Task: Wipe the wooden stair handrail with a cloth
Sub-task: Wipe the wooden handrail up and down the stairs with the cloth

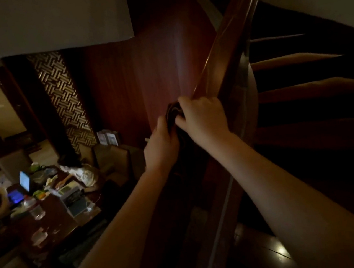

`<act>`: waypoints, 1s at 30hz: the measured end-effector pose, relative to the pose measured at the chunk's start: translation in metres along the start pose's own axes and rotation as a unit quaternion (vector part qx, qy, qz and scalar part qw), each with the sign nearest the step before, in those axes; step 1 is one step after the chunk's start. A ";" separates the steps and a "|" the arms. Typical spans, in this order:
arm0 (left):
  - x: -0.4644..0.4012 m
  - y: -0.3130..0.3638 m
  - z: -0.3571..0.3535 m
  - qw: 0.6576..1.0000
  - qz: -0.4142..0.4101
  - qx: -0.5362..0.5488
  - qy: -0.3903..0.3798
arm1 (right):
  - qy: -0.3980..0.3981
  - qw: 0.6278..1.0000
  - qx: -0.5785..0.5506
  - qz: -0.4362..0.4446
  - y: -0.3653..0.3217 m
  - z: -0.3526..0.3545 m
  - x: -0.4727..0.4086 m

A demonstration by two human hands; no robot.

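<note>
Both your hands are curled around the dark cloth (174, 113), the left hand (161, 144) pinching it from the outer side and the right hand (203, 116) clamping it over the wooden handrail (232, 35), likely so the fabric wraps the rail while you wipe.
</note>
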State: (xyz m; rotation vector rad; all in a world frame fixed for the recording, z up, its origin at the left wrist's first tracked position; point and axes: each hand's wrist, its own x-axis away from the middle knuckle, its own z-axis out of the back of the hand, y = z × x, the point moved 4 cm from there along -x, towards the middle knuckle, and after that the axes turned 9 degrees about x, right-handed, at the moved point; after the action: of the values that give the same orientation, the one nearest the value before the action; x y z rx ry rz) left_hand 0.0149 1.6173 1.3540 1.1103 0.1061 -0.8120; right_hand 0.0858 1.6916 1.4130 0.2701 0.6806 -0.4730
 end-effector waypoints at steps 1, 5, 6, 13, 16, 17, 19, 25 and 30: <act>0.011 -0.006 0.003 1.000 0.010 -0.013 0.013 | 0.007 1.000 -0.012 0.022 -0.005 -0.001 0.008; 0.039 -0.011 0.007 0.997 0.047 -0.043 0.055 | 0.003 0.997 -0.043 0.068 -0.015 -0.002 0.023; 0.039 -0.010 0.006 0.995 0.056 -0.051 0.057 | -0.019 0.996 -0.051 0.076 -0.014 -0.003 0.021; -0.033 0.032 -0.015 0.994 0.086 -0.046 0.050 | -0.071 0.993 -0.047 0.087 0.036 -0.006 -0.051; -0.075 0.058 -0.030 0.996 0.069 -0.039 0.037 | -0.076 0.994 -0.057 0.053 0.070 -0.007 -0.090; -0.083 0.062 -0.034 0.997 0.067 -0.035 0.034 | -0.075 0.995 -0.052 0.049 0.075 -0.008 -0.097; -0.088 0.060 -0.036 0.996 0.085 -0.004 0.024 | -0.066 0.996 -0.025 0.057 0.075 -0.013 -0.101; -0.061 0.023 -0.030 0.978 0.189 0.084 -0.013 | -0.100 0.983 0.049 0.146 0.050 -0.030 -0.081; -0.017 -0.018 -0.012 0.960 0.260 0.104 -0.021 | -0.183 0.959 0.078 0.203 -0.004 -0.038 -0.059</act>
State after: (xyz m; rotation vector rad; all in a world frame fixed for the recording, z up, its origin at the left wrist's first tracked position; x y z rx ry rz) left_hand -0.0051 1.6326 1.3423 1.2435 -0.3051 -0.3772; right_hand 0.0232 1.7222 1.4233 0.4472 0.2145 -0.1719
